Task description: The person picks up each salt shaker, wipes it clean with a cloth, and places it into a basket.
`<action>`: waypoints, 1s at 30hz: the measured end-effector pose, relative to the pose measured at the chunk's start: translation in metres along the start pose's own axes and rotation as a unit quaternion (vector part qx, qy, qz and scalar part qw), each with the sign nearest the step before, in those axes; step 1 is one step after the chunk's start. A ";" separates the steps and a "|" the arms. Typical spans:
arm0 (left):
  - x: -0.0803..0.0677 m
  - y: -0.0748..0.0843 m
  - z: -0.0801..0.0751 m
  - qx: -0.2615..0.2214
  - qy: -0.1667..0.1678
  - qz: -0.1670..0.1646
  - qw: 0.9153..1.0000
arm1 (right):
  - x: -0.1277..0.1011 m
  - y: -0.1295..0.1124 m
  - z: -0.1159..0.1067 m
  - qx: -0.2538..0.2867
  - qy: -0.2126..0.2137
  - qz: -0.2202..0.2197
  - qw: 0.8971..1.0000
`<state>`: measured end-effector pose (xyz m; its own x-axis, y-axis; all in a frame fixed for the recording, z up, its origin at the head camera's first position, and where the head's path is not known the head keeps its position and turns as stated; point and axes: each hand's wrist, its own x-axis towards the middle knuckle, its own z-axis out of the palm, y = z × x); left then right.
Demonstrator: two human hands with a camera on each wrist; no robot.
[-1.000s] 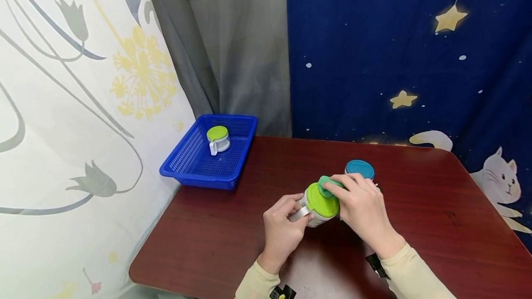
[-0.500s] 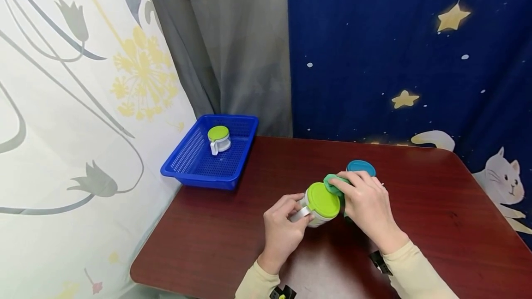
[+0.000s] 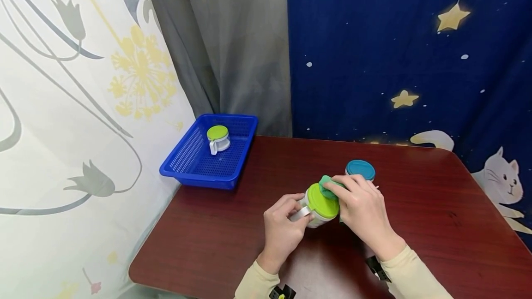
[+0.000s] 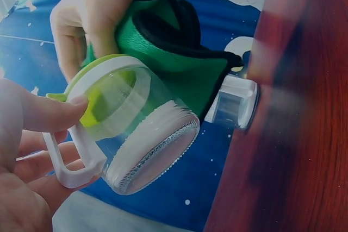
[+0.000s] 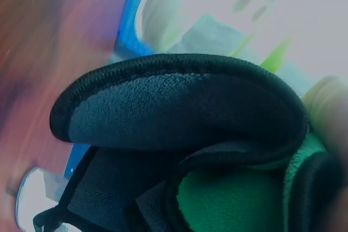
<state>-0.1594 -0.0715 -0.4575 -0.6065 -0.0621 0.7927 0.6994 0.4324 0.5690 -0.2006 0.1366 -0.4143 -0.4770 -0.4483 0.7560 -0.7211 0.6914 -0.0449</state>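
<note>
My left hand (image 3: 284, 225) grips the white handle of a clear jar (image 4: 152, 118) with a lime-green lid (image 3: 322, 201), holding it tilted above the table. White matter lies in the jar's lower part, as the left wrist view shows. My right hand (image 3: 362, 209) pinches a folded green cloth (image 4: 174, 52) with dark edging and presses it against the lid's far right edge. In the right wrist view the cloth's dark grey underside (image 5: 163, 110) fills the middle and hides most of the jar. Just behind the right hand stands a blue-lidded jar (image 3: 360, 169), partly covered by that hand.
A blue perforated basket (image 3: 199, 180) sits at the table's back left corner. Inside it is another jar with a green lid and white handle (image 3: 218, 138). The dark red table (image 3: 216, 234) meets grey and blue curtains behind and a patterned white cloth at left.
The right hand with the cloth moves a little right, off the lid's top, then back left onto it. The left hand and its jar stay nearly still.
</note>
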 end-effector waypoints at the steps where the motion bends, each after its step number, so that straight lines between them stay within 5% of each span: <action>1: 0.000 0.000 0.000 0.002 0.000 0.001 1.000 | 0.000 -0.002 0.000 0.005 0.005 -0.005 1.000; 16: -0.001 -0.004 -0.001 0.013 -0.012 0.010 1.000 | 0.012 -0.034 -0.007 0.069 0.036 -0.044 0.996; 30: -0.003 -0.001 -0.001 0.011 0.008 0.044 0.999 | 0.015 -0.028 -0.007 0.012 0.025 -0.046 0.999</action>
<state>-0.1580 -0.0729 -0.4599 -0.5368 -0.0375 0.8429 0.7414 0.4558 0.4925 -0.1843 0.1142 -0.3970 -0.3834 -0.4795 0.7893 -0.7729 0.6345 0.0100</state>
